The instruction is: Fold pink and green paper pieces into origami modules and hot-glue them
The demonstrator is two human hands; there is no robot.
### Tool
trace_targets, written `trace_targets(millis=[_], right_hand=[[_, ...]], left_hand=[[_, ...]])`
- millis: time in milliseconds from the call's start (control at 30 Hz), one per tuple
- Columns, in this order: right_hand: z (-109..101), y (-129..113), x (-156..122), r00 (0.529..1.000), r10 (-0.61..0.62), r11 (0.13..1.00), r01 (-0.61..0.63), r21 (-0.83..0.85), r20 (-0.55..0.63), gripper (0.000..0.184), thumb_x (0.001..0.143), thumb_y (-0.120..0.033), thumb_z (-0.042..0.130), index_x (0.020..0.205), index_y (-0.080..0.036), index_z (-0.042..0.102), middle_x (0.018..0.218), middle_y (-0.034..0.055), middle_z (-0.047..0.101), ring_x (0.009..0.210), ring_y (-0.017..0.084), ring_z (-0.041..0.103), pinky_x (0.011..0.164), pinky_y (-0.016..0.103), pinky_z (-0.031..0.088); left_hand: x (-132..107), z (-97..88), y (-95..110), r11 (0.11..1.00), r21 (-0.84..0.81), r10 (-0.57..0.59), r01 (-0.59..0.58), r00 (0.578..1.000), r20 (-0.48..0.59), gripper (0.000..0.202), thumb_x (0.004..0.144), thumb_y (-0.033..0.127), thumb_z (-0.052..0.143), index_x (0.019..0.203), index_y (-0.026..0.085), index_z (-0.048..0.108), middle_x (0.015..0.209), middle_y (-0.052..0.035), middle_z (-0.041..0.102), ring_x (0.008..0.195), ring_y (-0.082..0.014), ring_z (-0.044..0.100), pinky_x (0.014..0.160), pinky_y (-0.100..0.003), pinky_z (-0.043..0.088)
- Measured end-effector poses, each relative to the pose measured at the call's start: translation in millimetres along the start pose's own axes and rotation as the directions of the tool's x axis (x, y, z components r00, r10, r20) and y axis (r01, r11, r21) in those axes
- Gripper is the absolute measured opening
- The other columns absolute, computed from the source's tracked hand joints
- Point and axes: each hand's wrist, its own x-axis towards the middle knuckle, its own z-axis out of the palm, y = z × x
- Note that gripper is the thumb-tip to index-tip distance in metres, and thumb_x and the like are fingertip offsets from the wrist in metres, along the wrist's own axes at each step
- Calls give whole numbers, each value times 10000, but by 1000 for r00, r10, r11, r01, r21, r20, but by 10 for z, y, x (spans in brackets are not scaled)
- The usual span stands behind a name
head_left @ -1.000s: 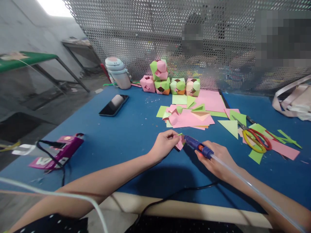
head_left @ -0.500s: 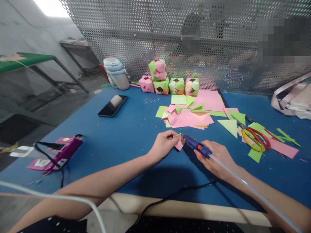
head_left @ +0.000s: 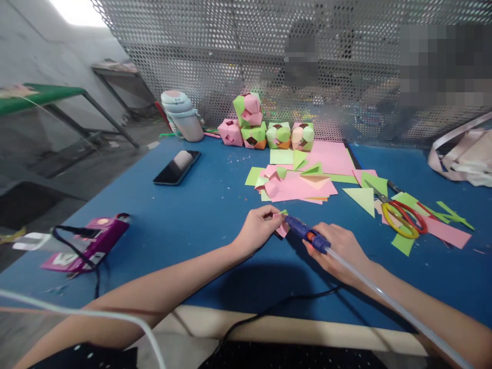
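Observation:
Between thumb and fingers, my left hand (head_left: 261,228) pinches a small folded paper piece (head_left: 282,229), pink with a green tip, just above the blue table (head_left: 184,215). My right hand (head_left: 338,251) is wrapped around a dark blue glue gun (head_left: 307,234) with a long clear glue stick (head_left: 384,294) running out of its back. The nozzle is at the folded piece's upper right edge; I cannot tell if glue is coming out. Behind the hands lies a pile of folded and flat pink and green papers (head_left: 295,187).
Several folded paper cubes (head_left: 255,136) stand at the back by a perforated metal screen (head_left: 215,61). Scissors (head_left: 400,218) lie among paper scraps on the right. A phone (head_left: 177,168), a bottle (head_left: 182,117) and a purple case (head_left: 88,246) are on the left. A black cord (head_left: 269,310) crosses the front edge.
My right hand has brought the glue gun slightly left, so its nozzle now overlaps the folded paper's edge. The left hand keeps its pinch, nearly still. The whole view has shifted slightly.

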Motion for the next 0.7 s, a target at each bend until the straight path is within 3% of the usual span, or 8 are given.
trace_targets(millis=[467, 700], right_hand=[[-11, 3, -3, 998, 44, 999, -44, -14, -34, 140, 871, -311, 511, 864, -177, 550, 734, 40, 638, 629, 168, 578, 617, 287, 416], [-66, 33, 5, 975, 213, 974, -206, 95, -65, 184, 873, -379, 505, 845, -201, 544, 688, 17, 645, 574, 151, 599, 544, 249, 413]], left_hand=[[0, -5, -14, 1000, 3, 1, -1, 1000, -23, 121, 729, 266, 646, 732, 145, 659, 609, 18, 596, 576, -111, 530, 552, -211, 393], [-10, -19, 11, 998, -61, -39, 34, 996, -84, 158, 710, 300, 676, 725, 144, 654, 619, 5, 624, 568, -116, 547, 555, -221, 418]])
